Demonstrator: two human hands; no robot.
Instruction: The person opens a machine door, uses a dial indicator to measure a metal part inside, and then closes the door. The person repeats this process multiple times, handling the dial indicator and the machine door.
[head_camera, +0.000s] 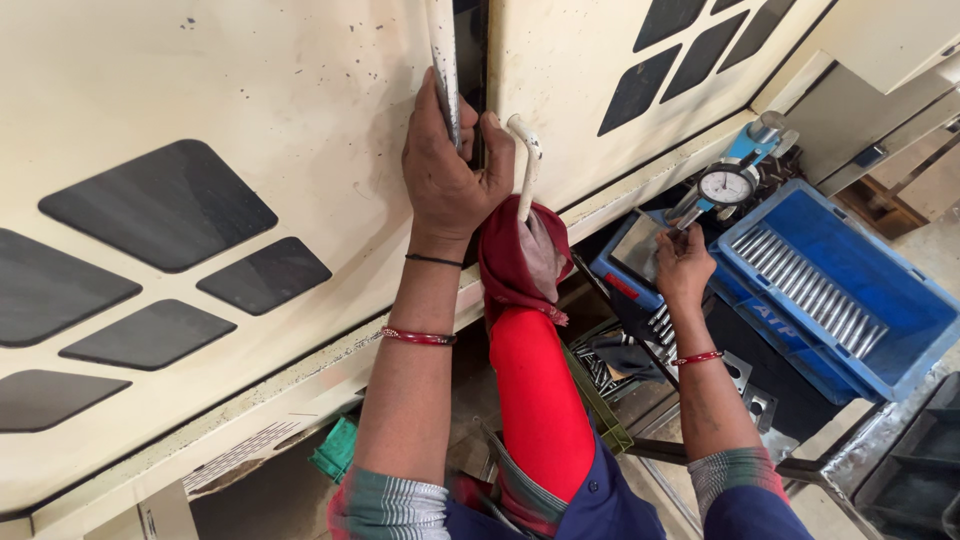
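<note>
Left hand (447, 165) clamped on the edge of the cream metal machine door (250, 110) by its white bent handle (526, 160), right hand (683, 266) closed on a small metal part above the blue plastic crate (900, 330) of steel pins, round dial gauge (726, 185) just beside.

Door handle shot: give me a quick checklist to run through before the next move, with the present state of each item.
1. Left hand has a grip at the door edge, beside the white handle: ok.
2. Red cloth hangs at the handle's lower end, clear of the left fingers: ok.
3. Right hand holds a small metal part: cannot tell which part.
4. Dial gauge stands within the right hand's reach: ok.
5. Blue crate holds metal rods in a neat row: ok.
6. Door fully shut: cannot tell; a dark gap shows at the edge.
</note>
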